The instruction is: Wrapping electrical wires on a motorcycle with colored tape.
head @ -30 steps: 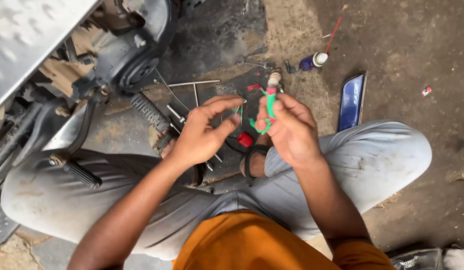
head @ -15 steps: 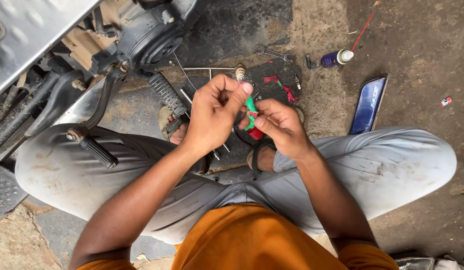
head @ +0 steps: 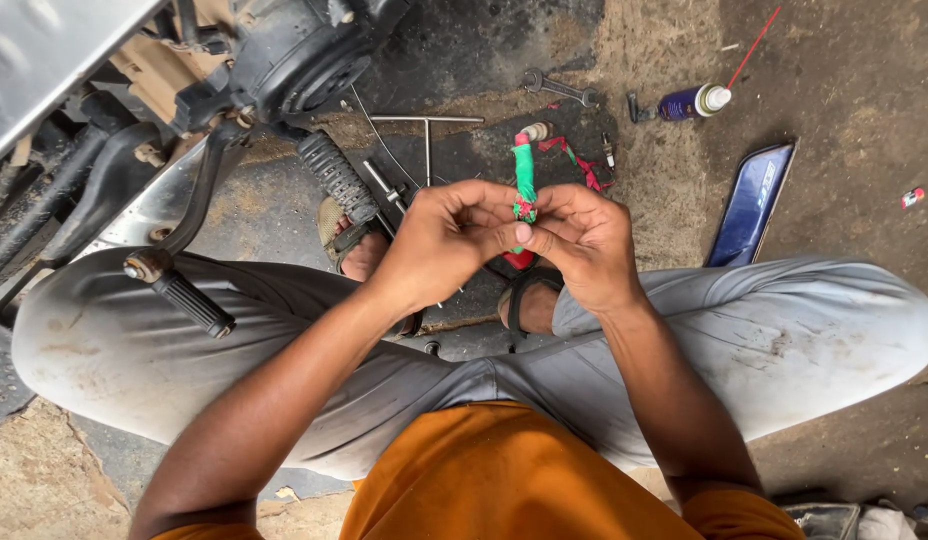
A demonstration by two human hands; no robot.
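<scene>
My left hand (head: 446, 240) and my right hand (head: 582, 240) meet in front of me, above my knees. Both pinch a short stick-like part (head: 525, 178) wrapped in green tape with red at its tip and at its lower end. It stands roughly upright between my fingertips. The lower end is hidden by my fingers.
A motorcycle engine (head: 284, 60) with a foot peg (head: 179, 290) stands at the left. On the ground ahead lie a T-handle wrench (head: 427, 130), a spanner (head: 559, 88), a spray can with a red straw (head: 696, 100) and a blue panel (head: 752, 203).
The view has shifted and my hands have drawn closer together. The green-taped part went from bent and loose between my fingers to upright and straight.
</scene>
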